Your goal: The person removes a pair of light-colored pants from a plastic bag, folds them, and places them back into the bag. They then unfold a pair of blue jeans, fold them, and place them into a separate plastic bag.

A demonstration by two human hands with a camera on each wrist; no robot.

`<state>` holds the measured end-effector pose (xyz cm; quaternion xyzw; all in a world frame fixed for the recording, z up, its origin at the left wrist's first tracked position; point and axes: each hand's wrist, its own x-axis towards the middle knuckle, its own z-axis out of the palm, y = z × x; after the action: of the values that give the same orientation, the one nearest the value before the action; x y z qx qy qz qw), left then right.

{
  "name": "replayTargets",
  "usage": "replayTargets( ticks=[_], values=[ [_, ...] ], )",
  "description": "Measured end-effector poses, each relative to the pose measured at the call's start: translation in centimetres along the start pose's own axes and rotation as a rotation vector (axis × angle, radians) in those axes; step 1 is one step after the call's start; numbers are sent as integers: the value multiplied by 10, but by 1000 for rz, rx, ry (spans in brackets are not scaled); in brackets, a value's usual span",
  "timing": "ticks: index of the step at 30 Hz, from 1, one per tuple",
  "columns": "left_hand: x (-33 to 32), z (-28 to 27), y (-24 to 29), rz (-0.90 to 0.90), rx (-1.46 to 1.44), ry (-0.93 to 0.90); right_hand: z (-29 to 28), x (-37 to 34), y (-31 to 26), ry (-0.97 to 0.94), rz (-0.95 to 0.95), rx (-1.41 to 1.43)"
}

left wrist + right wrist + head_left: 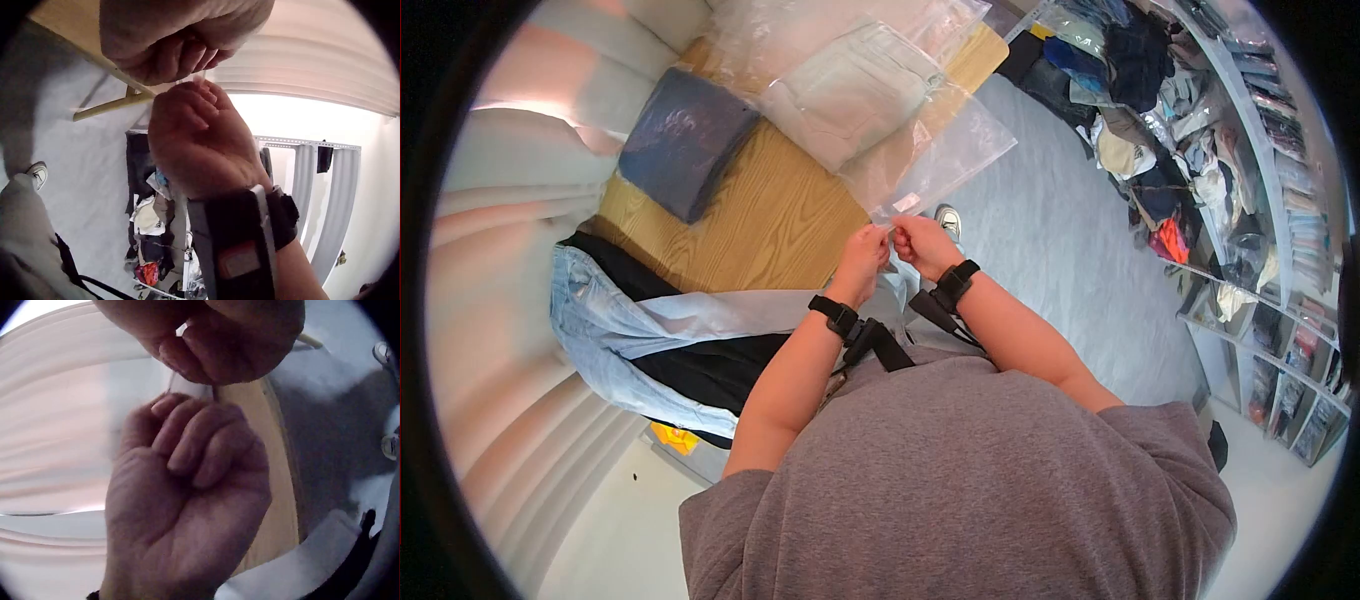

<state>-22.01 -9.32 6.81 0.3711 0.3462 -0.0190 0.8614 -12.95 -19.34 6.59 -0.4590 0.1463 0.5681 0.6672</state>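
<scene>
At the table's near right corner, my left hand (862, 262) and right hand (922, 246) meet, fingers curled, pinching the edge of a clear plastic bag (965, 150). That bag spreads away from them past the table edge, beside a folded light garment (850, 95) in plastic. From the left wrist view, the left hand (181, 37) is close above the right hand (203, 137). The right wrist view has the right hand (231, 337) above the left hand (187, 500), with a sliver of plastic (187, 387) between them. The fingertips are partly hidden.
A dark folded garment (685, 140) in plastic lies on the wooden table (790, 220). Blue jeans (600, 330) and black cloth (730, 370) lie along its near edge. Shelves (1250, 150) with clothes stand at the right, a curtain (510, 250) at the left.
</scene>
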Motion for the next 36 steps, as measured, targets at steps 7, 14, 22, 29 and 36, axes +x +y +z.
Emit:
replayTargets(
  ticks=[7, 14, 22, 29, 36],
  values=[
    [-2, 2, 6, 3, 65, 12, -24, 5, -30, 103, -94, -114],
    [-9, -19, 19, 59, 104, 12, -82, 17, -84, 184, -224, -126],
    [-26, -35, 38, 18, 156, 95, -130, 13, -145, 202, -225, -311],
    [-27, -60, 32, 32, 367, 176, -138, -4, -161, 125, -149, -624],
    [16, -47, 36, 713, 1717, 231, -139, -14, -186, -24, -121, -486]
  ],
)
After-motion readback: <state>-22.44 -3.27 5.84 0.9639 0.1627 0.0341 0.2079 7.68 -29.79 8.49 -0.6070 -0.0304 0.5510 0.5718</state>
